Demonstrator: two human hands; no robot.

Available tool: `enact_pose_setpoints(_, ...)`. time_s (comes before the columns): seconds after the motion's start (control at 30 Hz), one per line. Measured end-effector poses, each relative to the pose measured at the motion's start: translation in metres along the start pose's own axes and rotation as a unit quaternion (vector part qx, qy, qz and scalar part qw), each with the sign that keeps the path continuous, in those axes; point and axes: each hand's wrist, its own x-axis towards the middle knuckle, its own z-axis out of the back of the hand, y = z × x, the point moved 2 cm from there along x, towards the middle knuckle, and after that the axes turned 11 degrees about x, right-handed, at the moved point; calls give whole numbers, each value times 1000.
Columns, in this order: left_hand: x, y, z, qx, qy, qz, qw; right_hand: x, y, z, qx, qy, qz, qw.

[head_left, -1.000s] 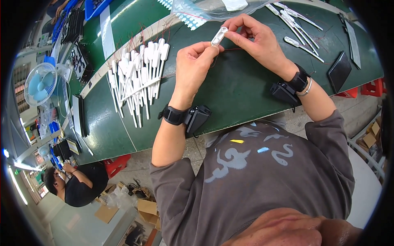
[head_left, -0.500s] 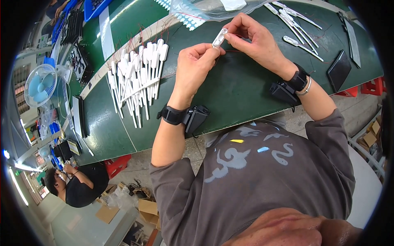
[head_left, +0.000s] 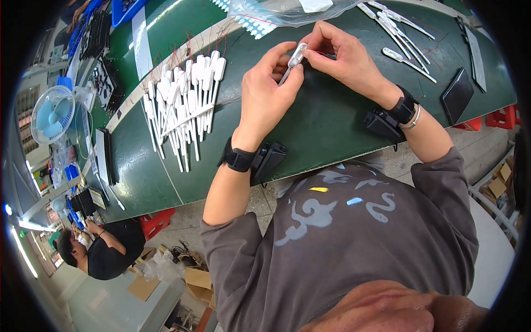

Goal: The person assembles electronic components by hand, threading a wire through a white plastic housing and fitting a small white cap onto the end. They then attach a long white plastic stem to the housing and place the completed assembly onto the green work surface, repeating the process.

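Note:
Over the far part of the table, my left hand (head_left: 267, 91) grips a white, stick-shaped plastic housing (head_left: 297, 55) with a hollow oval head and a thin stem. Its stem slants down between my thumb and fingers. My right hand (head_left: 345, 58) pinches at the upper end of the head with thumb and fingertips; whatever small part lies between them is hidden. On my left lies a heap of similar white sticks (head_left: 207, 80) with thin red wires trailing from their heads. More open-headed sticks (head_left: 409, 41) lie at the far right, with one single stick (head_left: 408, 63) nearer.
A clear plastic bag (head_left: 282, 16) and a blue-and-white dotted sheet (head_left: 259, 27) lie beyond my hands. At right are a black flat object (head_left: 458, 95) and a long grey strip (head_left: 475, 58). A fan (head_left: 53, 114) and a seated person (head_left: 113, 249) are at left.
My left hand has turned and shifted its hold on the stick, so the stem now shows below the head. The right hand has moved slightly down, still at the head's upper end.

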Motion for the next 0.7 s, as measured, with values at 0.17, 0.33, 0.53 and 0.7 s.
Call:
enact_pose_setpoints(0.17,-2,-9,1,112,-48,-122,985,-1,7,0,-12,11,-9,1000)
enact_pose_setpoints(0.33,-8,-22,0,192,-67,-150,968,-3,13,-4,3,7,1,1000)
enact_pose_setpoints(0.53,-8,-20,0,218,-69,-159,961,-4,13,-5,-3,15,-3,1000)
enact_pose_setpoints(0.7,-5,-16,5,153,-30,-86,984,-2,13,1,13,41,-29,999)
